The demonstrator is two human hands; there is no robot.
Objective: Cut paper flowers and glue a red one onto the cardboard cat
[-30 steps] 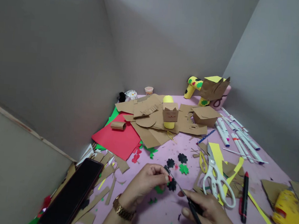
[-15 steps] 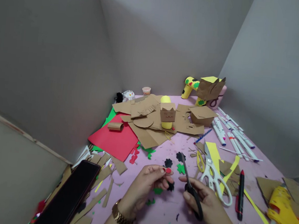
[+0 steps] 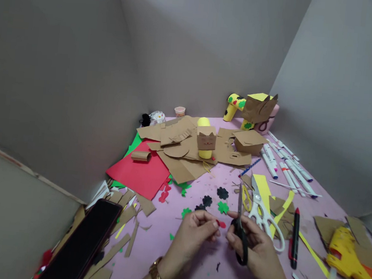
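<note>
Between the thumb and fingers of my left hand [image 3: 199,230] is pinched a small red paper piece [image 3: 221,224]. My right hand [image 3: 255,240] grips black-handled scissors [image 3: 240,232], their blades pointing away from me and seemingly closed. The red piece is just left of the scissors, apart from them. Beyond my hands lie a green paper clover [image 3: 223,207] and black paper flower shapes [image 3: 222,193]. Another green cutout [image 3: 186,212] lies beside my left hand. White-handled scissors [image 3: 265,221] rest to the right, over yellow paper [image 3: 262,186].
A phone [image 3: 80,243] lies at left among cardboard scraps. Red paper [image 3: 140,172] and cardboard sheets [image 3: 183,165] spread behind. A cat-faced cardboard box [image 3: 206,142] stands on a yellow tube. Markers [image 3: 289,160], a black-and-red marker [image 3: 295,238] and a yellow glue gun [image 3: 349,256] lie right.
My left hand has moved right with the red paper piece, closer to the right hand. The scissors have turned more upright. The view has shifted slightly.
</note>
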